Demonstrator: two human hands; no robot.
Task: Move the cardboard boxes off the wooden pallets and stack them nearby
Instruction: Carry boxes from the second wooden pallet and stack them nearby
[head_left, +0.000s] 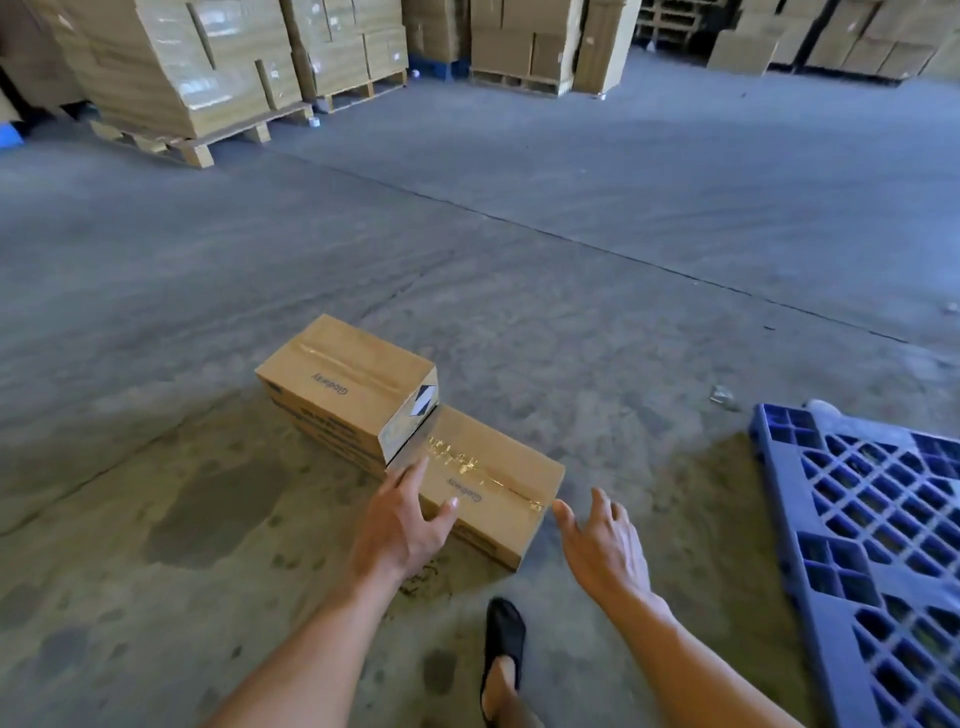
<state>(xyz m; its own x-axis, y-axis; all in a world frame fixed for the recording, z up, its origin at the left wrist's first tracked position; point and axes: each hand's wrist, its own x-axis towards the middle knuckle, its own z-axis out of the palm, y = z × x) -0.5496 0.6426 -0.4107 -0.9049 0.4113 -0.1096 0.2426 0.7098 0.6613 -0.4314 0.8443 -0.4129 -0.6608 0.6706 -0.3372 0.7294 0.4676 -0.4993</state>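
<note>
Where taped cardboard boxes abut, left hand splayed on nearer box, right hand spread, both grips empty.

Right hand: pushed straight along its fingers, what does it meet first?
Probably the right end of the near cardboard box; the open right hand sits just beside that corner. Depth unclear: it might slip past to the floor.

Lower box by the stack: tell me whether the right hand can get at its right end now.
Probably yes. The right hand is open just beside the right end of the lower box, nothing between them; the left hand is at the opposite end, out of its way.
</note>
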